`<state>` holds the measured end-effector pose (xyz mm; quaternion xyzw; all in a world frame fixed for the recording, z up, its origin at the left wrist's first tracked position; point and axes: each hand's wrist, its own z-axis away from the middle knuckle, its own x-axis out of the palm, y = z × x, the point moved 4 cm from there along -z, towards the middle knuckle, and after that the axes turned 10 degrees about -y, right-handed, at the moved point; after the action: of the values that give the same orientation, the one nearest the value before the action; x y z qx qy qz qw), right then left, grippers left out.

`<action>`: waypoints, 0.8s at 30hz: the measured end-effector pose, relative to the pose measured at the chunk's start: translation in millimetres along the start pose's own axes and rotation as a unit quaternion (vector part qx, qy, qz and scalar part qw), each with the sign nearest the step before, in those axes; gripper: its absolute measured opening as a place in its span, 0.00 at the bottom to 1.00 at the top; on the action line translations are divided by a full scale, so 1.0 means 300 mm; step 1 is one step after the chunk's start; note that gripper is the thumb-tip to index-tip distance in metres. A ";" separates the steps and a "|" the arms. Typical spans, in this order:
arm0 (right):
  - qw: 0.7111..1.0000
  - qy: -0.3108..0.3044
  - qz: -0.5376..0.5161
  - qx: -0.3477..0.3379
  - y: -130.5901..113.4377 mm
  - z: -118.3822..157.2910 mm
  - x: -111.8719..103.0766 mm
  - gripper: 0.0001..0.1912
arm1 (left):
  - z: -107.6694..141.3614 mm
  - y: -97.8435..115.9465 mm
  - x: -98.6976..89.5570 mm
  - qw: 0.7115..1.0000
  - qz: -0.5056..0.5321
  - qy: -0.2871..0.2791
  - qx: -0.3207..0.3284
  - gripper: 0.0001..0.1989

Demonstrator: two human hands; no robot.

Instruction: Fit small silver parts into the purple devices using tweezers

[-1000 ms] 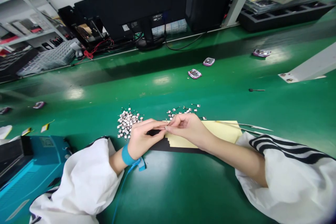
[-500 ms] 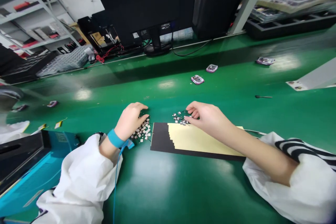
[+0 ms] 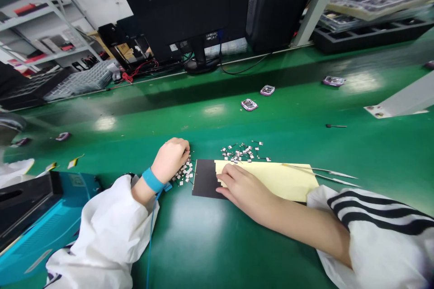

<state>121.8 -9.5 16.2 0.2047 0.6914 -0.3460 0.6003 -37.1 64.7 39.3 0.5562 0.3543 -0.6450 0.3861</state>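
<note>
My left hand [image 3: 171, 159], wearing a blue wrist strap [image 3: 152, 180], is closed at the upper edge of a pile of small pale parts with dark leads [image 3: 185, 172]. Its curled fingertips are turned away, so anything in them is hidden. My right hand [image 3: 249, 189] lies over a stack of yellow sheets [image 3: 271, 169] on a black backing [image 3: 204, 178]. Its fingers and thumb are apart at the stepped left edge of the sheets. Just beyond the sheets, more of the small parts [image 3: 246, 151] are scattered. Metal tweezers [image 3: 335, 174] rest across the sheets' right end.
A blue and black bin [image 3: 44, 221] stands at the left. Small purple-rimmed units [image 3: 249, 104] lie farther back on the green bench [image 3: 203, 244]. A monitor [image 3: 179, 4] and stacked trays [image 3: 373, 31] line the back. A white bracket [image 3: 400, 99] is bolted at right.
My right hand has moved down and left from the scattered parts onto the yellow sheets' stepped edge, uncovering those parts and the tweezers. My left hand's fingers have curled closed over the pile.
</note>
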 end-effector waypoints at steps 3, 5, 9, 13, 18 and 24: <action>0.997 0.007 0.072 -0.014 -0.017 -0.001 0.009 0.06 | 0.001 0.013 -0.013 0.998 0.049 0.025 0.015 0.04; 0.995 0.017 0.101 -0.020 -0.030 0.002 0.012 0.05 | 0.006 0.025 -0.027 0.990 0.125 0.051 0.034 0.04; 0.991 0.039 0.127 -0.013 -0.044 0.008 0.015 0.04 | 0.017 0.046 -0.047 0.953 0.278 0.093 0.080 0.04; 0.994 0.020 0.110 0.007 -0.039 0.010 0.017 0.02 | 0.016 0.047 -0.042 0.925 0.352 0.115 0.083 0.04; 0.993 0.017 0.116 0.008 -0.040 0.009 0.006 0.05 | 0.009 0.054 -0.014 0.900 0.421 0.092 0.070 0.07; 0.994 0.030 0.104 0.015 -0.036 0.008 0.005 0.03 | 0.015 0.080 0.003 0.896 0.431 0.087 0.069 0.09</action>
<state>115.5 -18.6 17.2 0.2949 0.6789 -0.2855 0.6088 -17.7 49.7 38.4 0.7333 0.0668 -0.3877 0.5545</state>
